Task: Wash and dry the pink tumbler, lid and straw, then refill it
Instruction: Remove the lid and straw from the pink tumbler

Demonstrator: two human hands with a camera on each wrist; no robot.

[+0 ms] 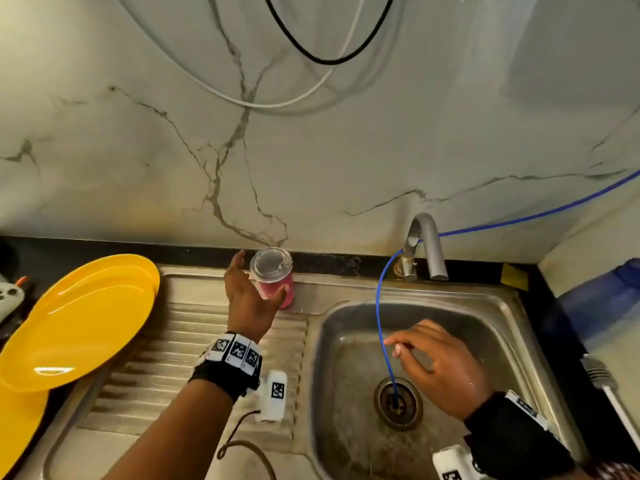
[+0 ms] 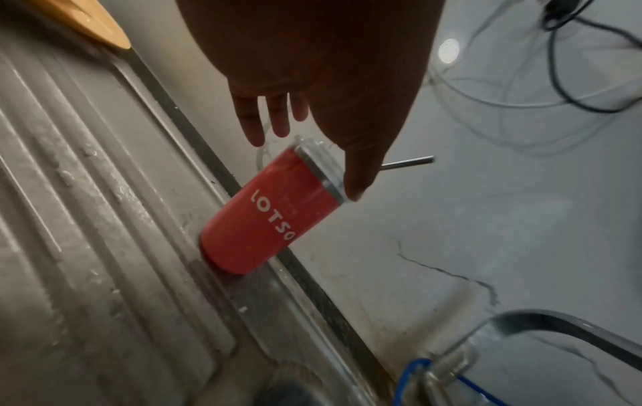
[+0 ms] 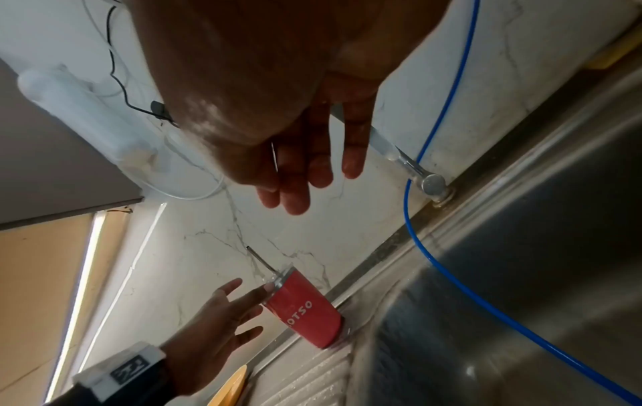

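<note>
The left hand (image 1: 247, 296) is spread at the pink tumbler (image 1: 277, 287), fingers straight and apart. In the left wrist view the thumb (image 2: 359, 175) lies against the steel rim under the clear lid (image 2: 312, 153); the other fingers seem to be just off the lid, though this view is dark. The tumbler stands upright at the back of the ribbed drainboard (image 1: 194, 341), close to the marble wall (image 1: 311, 150), with the lid on and the metal straw (image 2: 410, 161) sticking out of it. The right hand (image 1: 436, 365) hovers over the sink (image 1: 512, 341) basin, fingers relaxed and holding nothing — beside it a blue hose (image 1: 381, 327) runs from the tap (image 1: 426, 244) down into the drain (image 1: 398, 403). Yellow plates (image 1: 79, 320) lie on the bench at the left.
</note>
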